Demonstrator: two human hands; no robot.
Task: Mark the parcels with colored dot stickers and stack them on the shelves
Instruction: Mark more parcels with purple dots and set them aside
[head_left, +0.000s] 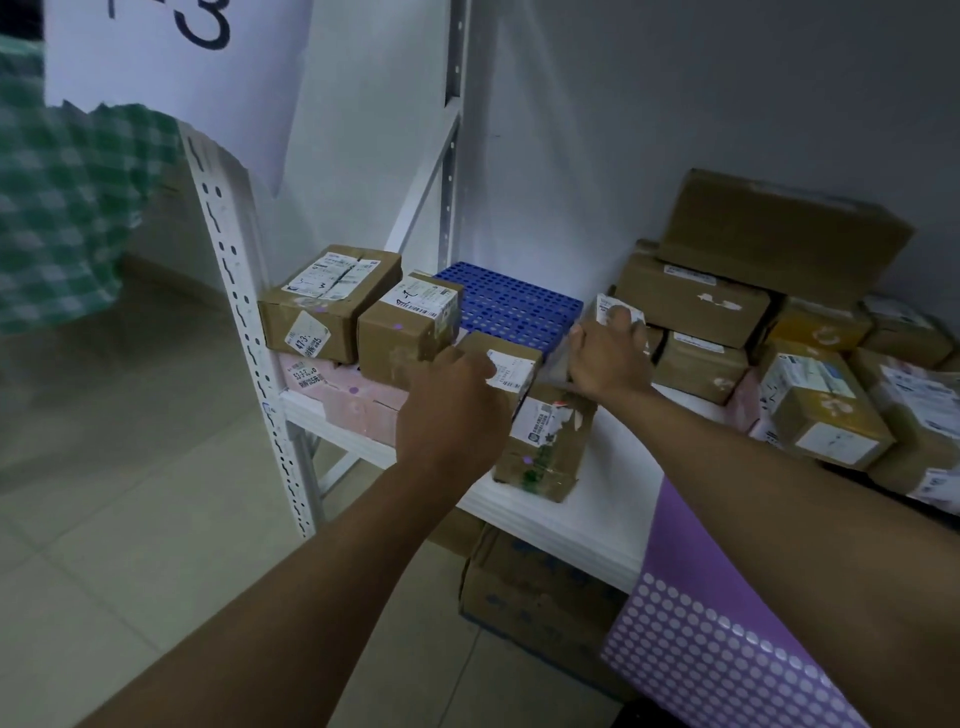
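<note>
A cardboard parcel (545, 447) with a purple dot on its front stands on the white shelf (571, 519). On top of it lies a smaller parcel (511, 358) with a white label. My left hand (447, 410) rests on the left side of these two. My right hand (608, 358) grips another small labelled parcel (613, 309) just to the right, with something clear and plastic under the palm. A purple sheet of dot stickers (711, 639) hangs over the shelf's front edge beneath my right forearm.
Two dotted boxes (395, 322) sit on a pink parcel (348, 395) at the shelf's left, beside a blue perforated crate (509, 301). Several brown parcels (779, 322) pile up at the right. A cardboard box (540, 587) stands below. A white perforated upright (244, 322) borders the left.
</note>
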